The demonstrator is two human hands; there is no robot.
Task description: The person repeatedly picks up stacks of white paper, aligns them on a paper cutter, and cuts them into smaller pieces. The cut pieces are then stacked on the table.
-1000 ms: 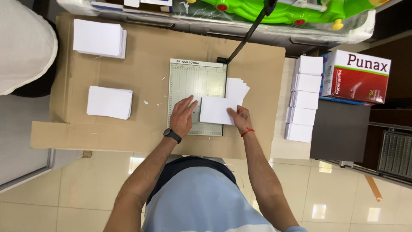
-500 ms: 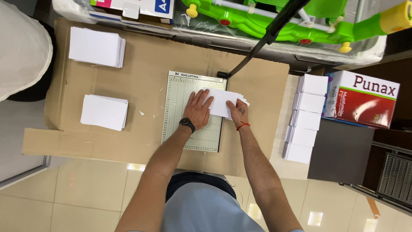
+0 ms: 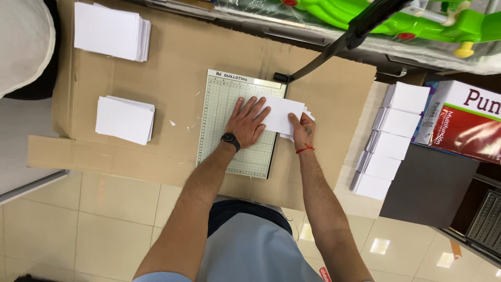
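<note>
A paper guillotine (image 3: 219, 109) with a pale green gridded bed lies on a brown cardboard sheet (image 3: 182, 57). Its black blade arm (image 3: 334, 49) is raised up and to the right. My left hand (image 3: 249, 121), with a black watch on the wrist, lies flat with fingers spread on the bed and on the left part of a small stack of white paper (image 3: 284, 112). My right hand (image 3: 302, 129), with a red string on the wrist, holds the stack's right part where it overhangs the cutting edge.
Two piles of cut white sheets (image 3: 125, 119) (image 3: 110, 30) lie on the cardboard at left. A row of white card stacks (image 3: 389, 138) stands at right beside a red and white paper box (image 3: 462, 120). Green plastic toy (image 3: 417, 21) behind. Another person's white sleeve (image 3: 23, 44) far left.
The view has come closer. Both hands stay on the paper stack at the cutting edge; the left hand has spread flatter over it and the stack lies squarer on the bed.
</note>
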